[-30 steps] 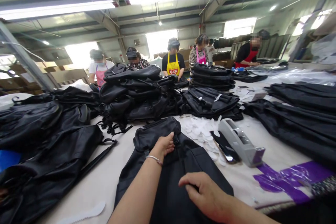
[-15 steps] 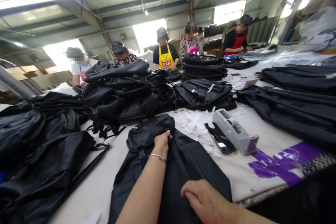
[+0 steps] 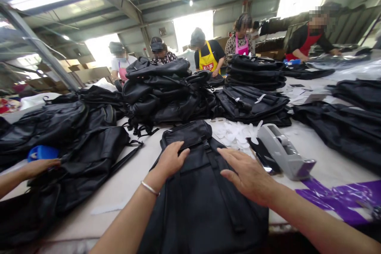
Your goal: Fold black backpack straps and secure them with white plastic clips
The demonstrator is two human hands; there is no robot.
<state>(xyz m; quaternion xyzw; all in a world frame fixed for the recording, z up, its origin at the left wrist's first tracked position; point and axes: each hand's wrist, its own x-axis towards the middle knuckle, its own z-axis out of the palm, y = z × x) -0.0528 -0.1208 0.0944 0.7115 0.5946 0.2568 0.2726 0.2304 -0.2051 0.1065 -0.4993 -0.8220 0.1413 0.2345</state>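
A black backpack [image 3: 193,202] lies flat in front of me, its top flap [image 3: 190,135] pointing away. My left hand [image 3: 171,159], with a silver bangle on the wrist, rests at the left side of the flap. Its fingers are stretched out and grip nothing. To the right, my right hand [image 3: 250,172] is held over the backpack beside a strap with a buckle [image 3: 207,147]. Those fingers are extended, thumb apart, and hold nothing. Whether its fingertips touch the fabric I cannot tell.
Beyond my right hand are a grey tape dispenser [image 3: 284,152], a phone [image 3: 264,158], white paper pieces [image 3: 235,133] and purple tape [image 3: 342,198]. Black bags are piled behind [image 3: 166,91] and at left [image 3: 89,162], where another person's hand [image 3: 44,167] reaches in. Several people work opposite.
My left hand has moved left across the flap, and its fingers have opened. My right hand has moved forward, fingers now straightened. The view has turned left; another person's hand appears there.
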